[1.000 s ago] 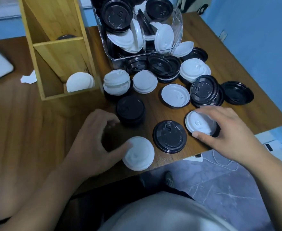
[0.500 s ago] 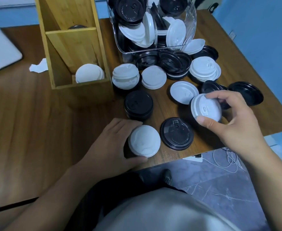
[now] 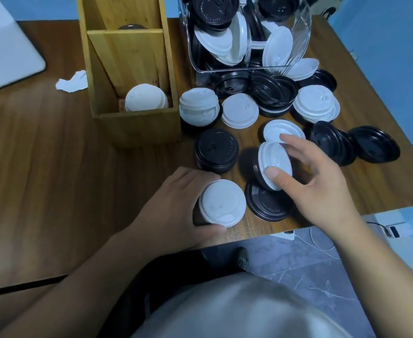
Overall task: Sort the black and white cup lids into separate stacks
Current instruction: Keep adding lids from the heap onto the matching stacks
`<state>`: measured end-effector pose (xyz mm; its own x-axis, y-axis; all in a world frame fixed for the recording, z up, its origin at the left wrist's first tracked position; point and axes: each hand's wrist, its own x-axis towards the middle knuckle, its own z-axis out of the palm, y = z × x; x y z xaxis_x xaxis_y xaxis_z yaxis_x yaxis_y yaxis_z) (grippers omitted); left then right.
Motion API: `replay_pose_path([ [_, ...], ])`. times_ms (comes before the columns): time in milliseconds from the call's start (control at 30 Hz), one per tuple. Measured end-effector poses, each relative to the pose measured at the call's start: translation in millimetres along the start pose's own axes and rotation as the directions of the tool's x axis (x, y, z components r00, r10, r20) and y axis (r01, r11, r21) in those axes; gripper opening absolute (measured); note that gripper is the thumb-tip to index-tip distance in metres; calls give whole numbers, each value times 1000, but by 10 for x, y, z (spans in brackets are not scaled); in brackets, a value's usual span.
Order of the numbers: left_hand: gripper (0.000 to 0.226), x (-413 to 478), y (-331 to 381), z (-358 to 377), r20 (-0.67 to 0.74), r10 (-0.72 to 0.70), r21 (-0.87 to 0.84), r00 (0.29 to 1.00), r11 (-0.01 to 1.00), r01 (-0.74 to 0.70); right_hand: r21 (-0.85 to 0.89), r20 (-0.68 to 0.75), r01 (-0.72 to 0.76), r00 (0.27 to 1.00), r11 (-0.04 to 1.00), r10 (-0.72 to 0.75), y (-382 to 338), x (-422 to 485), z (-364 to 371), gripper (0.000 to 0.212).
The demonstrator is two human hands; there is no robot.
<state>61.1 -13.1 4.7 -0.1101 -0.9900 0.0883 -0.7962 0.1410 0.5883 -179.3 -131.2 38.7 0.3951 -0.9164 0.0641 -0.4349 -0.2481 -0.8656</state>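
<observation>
Left hand at lower centre of the frame, fingers curled and gripping. Right hand, centre right, pinches with thumb and fingertips, raised.

I am finding no text that I can read anywhere here. The round black plastic lid stack standing just in front of the wooden organiser, towards the middle of the table, is showing faint embossed marks on its top: a raised character at the centre that may be a "5" or an "S", and a ring of lettering along the rim, but both are too small and too dark for me to make out. The round black plastic lid lying uppermost in the clear container at the table's far edge is showing similar embossing, equally unreadable. The white lids are showing moulded relief only, no letters I can tell.
</observation>
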Motion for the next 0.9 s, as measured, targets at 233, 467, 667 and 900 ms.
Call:
replay_pose_path([
  [233,82,5,-3,18,-42,36,-4,998,999,-36,329,7,-66,998,942,68,-85,87,-29,54],
  [467,57,30,188,-183,-229,28,-121,973,991,-57,435,65,-39,998,900,12,-181,57,-6,54],
  [667,13,342,559,-359,-105,-76,-542,992,841,7,496,169,-21,983,868,-73,-267,8,102,49],
  [900,21,273,380,-339,-30,-103,-810,994,586,36,599,186,-62,981,798,-63,-316,-35,213,62],
])
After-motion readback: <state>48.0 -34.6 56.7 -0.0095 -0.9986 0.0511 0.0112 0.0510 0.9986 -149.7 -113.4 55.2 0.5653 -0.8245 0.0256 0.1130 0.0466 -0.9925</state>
